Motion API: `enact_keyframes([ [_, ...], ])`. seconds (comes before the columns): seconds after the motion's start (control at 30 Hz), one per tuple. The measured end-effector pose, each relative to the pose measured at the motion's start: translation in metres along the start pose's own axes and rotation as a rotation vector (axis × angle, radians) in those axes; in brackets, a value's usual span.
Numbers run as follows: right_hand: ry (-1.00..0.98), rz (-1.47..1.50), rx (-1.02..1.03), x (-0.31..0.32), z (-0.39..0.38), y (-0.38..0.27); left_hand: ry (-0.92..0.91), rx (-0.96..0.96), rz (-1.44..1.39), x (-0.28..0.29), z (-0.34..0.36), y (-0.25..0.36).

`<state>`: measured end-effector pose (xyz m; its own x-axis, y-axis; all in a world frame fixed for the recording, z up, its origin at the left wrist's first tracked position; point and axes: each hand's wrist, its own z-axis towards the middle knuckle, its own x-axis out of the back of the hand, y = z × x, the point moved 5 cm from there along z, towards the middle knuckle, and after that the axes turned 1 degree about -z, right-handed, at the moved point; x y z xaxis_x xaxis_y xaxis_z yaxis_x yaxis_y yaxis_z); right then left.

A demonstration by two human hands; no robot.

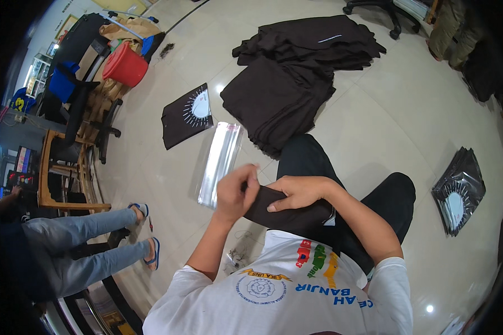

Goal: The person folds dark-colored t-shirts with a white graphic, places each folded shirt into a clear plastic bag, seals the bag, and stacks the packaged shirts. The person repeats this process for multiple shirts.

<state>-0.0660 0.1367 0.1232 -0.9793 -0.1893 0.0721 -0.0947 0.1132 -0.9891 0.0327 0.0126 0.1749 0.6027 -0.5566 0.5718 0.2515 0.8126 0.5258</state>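
Observation:
A folded dark brown garment (261, 214) lies across my lap. My right hand (299, 192) grips it, thumb on top and fingers underneath. My left hand (237, 192) is curled at the garment’s left end; whatever is between its fingers is hidden. Just beyond that hand is a stack of clear plastic bags (218, 159). Farther forward lie a folded dark garment with a white round print (179, 123), a pile of folded dark fabric (271, 103) and another pile (296, 47) behind it. At my right sit several bagged garments (458, 190) with similar white prints.
A seated person in jeans and flip-flops (89, 251) is at my left, near a wooden frame (75, 205). A red bucket (123, 64) and black chair (72, 111) stand at upper left; another chair base (391, 22) is at upper right. Tiled floor (380, 111) surrounds me.

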Motion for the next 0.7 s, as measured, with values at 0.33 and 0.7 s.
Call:
enact_keyframes([
  [0.33,0.754,0.396,0.126,0.036,-0.15,-0.03,0.016,0.814,0.691,0.063,-0.211,-0.346],
  [0.7,1.516,0.403,0.332,-0.028,-0.32,0.027,0.528,1.873,0.264,0.085,-0.314,-0.377],
])
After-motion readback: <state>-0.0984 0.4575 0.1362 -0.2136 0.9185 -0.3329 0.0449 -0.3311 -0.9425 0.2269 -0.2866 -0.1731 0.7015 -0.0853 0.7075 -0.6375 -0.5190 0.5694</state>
